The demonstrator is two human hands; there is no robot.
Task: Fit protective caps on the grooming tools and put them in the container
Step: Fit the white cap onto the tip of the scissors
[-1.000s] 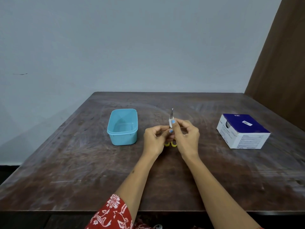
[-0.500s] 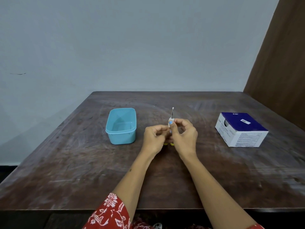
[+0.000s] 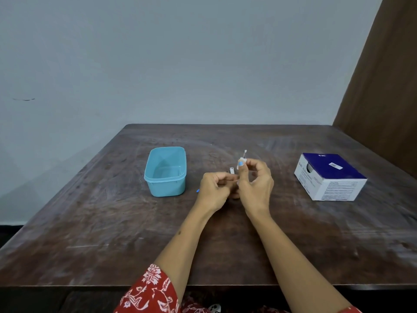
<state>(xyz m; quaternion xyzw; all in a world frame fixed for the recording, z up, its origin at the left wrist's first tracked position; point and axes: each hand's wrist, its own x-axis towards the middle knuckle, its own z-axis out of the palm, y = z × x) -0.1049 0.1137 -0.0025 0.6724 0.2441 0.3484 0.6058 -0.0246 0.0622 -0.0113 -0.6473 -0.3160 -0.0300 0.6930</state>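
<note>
My right hand (image 3: 256, 184) pinches a small white protective cap (image 3: 242, 159) between thumb and fingers; a thin white tip sticks up from it. Just left of it, my left hand (image 3: 215, 188) grips a grooming tool, of which only a short metal tip (image 3: 231, 170) shows above the fingers. The rest of the tool is hidden inside the hands. The cap sits slightly above and right of the metal tip, apart from it. The light blue plastic container (image 3: 165, 190) stands open and empty on the table, left of my left hand.
A blue and white cardboard box (image 3: 330, 177) sits on the right side of the dark wooden table (image 3: 112, 222). A wall runs behind the table and a brown panel stands at the far right.
The cap and the metal blade, together and upright a second ago, have come apart: my right hand carries the cap up and right while my left hand keeps the tool lower.
</note>
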